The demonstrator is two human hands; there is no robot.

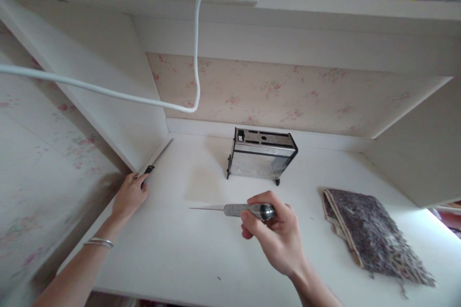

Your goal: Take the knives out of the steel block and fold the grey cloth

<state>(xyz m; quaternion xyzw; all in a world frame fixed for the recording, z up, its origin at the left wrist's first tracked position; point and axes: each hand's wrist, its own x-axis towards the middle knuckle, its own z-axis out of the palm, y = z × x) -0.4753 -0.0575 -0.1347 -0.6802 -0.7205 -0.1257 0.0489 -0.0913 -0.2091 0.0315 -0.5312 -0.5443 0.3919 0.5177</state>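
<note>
Head view: my right hand (277,235) grips a small knife (234,209) by its metal handle, fingers curled tight around it, the thin blade pointing toward 9 o'clock and held just above the white shelf (180,249). The knife sits near the centre of the frame, at about 6 o'clock from the knife block (261,155).

My left hand (130,195), at 9 o'clock from the right one and well apart from it, rests at the shelf's left edge where the side panel (108,105) meets the surface. Its fingers close on the dark handle of a second knife (156,157), whose long blade lies along the foot of the panel and points toward 1 o'clock. Thin bangles (99,242) circle that wrist.

The block stands upright toward the back of the shelf, at 12 o'clock from my right hand, its metal face shiny and its dark top cut with slots; I cannot tell whether any slot is filled. At 3 o'clock from my right hand, a folded grey cloth (370,232) with a frayed fringe lies flat on the shelf, clear of both hands.

A white cable (196,48) hangs from the top edge at 12 o'clock, loops low in front of the flowered back wall (288,96), then runs off toward 9 o'clock across the panel.
</note>
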